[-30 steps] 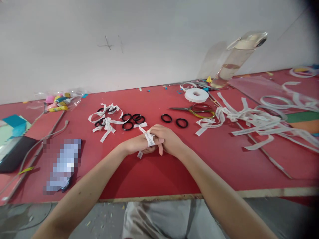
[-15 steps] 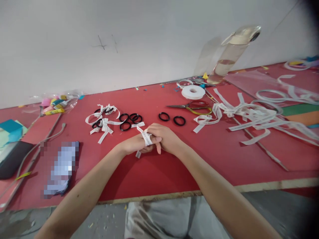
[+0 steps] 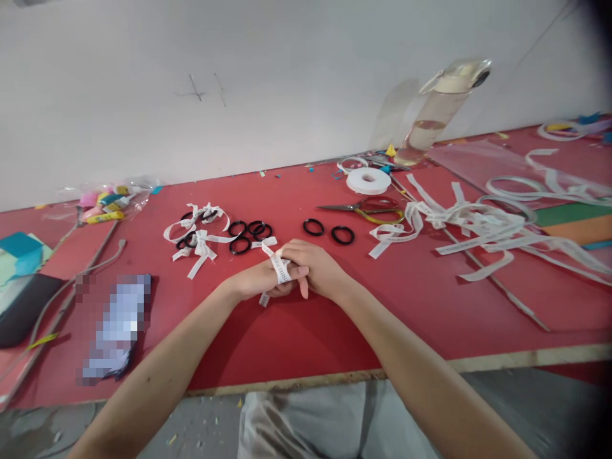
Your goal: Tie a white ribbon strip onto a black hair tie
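My left hand (image 3: pixel 255 280) and my right hand (image 3: pixel 318 268) meet on the red table (image 3: pixel 296 331). A white printed ribbon strip (image 3: pixel 280 269) is wrapped around the fingers of my left hand, and my right hand's fingers pinch it there. One ribbon end sticks up toward the far side, the other hangs below my left hand. Just beyond my hands lie several black rings (image 3: pixel 248 233) and two separate black rings (image 3: pixel 327 231). Rings tied with white ribbon bows (image 3: pixel 198 231) lie to the far left of them.
Scissors (image 3: pixel 370 207), a white ribbon roll (image 3: pixel 368 181) and a clear water bottle (image 3: pixel 437 115) stand at the back. A heap of cut ribbon strips (image 3: pixel 478 226) spreads on the right. A blurred flat object (image 3: pixel 115 325), a cable (image 3: pixel 81 271) and a dark case (image 3: pixel 19 309) lie left.
My hands stay together on the ribbon with only small finger shifts. The view has drifted slightly.
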`<state>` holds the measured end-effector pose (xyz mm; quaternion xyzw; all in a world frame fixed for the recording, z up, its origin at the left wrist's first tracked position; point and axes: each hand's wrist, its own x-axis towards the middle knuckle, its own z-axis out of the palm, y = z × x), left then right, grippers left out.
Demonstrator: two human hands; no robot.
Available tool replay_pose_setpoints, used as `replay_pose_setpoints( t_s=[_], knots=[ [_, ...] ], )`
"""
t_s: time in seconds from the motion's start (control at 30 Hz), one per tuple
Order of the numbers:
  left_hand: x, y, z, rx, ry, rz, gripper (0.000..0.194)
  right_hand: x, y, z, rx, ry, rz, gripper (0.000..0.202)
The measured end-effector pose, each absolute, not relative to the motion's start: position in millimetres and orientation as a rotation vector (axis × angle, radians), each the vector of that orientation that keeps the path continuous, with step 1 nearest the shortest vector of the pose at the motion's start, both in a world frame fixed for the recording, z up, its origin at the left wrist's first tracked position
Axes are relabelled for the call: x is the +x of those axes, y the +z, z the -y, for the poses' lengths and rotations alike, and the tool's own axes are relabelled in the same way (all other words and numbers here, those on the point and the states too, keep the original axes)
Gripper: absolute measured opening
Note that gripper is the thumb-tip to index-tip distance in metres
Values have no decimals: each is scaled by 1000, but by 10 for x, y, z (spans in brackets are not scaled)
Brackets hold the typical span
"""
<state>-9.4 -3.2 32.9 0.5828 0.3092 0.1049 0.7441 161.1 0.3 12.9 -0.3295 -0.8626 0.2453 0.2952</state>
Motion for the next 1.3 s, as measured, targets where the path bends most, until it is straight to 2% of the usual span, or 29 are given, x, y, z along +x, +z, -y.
replay_pose_setpoints(
  t_s=[0.27,0.53,0.67,0.87,1.03,1.13,1.3],
  knots=[
    [-67,401,49,1519,296,-612,43,1599,95,-31,-1076,526,1975,19],
    [-63,451,72,1680,302,-573,51,1567,181,23,-1104,465,1802,22],
    [-93,357,59,1622,383,-534,57,1575,160,-1,-1101,421,1748,19],
    [-68,281,34,1285,641,-338,76,1582,114,-37,-999,413,1854,18],
    [-84,368,-14,941,804,-317,78,1543,132,-23,-952,402,1888,15],
    [-97,392,-38,889,818,-307,77,1537,149,-22,-893,373,1866,13],
    [-77,340,-43,1014,722,-420,87,1548,137,-32,-913,392,1836,12]
  ],
)
